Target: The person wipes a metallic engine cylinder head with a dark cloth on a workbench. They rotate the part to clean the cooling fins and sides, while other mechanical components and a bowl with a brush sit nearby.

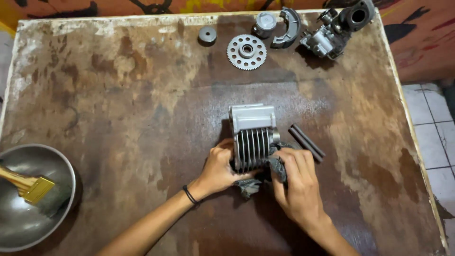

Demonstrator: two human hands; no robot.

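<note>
left hand (219, 167): gripping the near-left side of the finned engine cylinder (252, 136), mid-counter (118, 109) | right hand (296, 182): closed on a dark rag (277, 167) pressed against the cylinder's right side | black rods (307, 142) just right | gear (246, 51), carburetor (337, 28) at far edge | metal bowl (19, 223) with brush (29, 185) near-left

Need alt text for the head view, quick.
Two bare hands, left hand and right hand, grip a finned metal engine cylinder and a dark rag on a stained wooden table. Gear and carburettor lie beyond.
</note>
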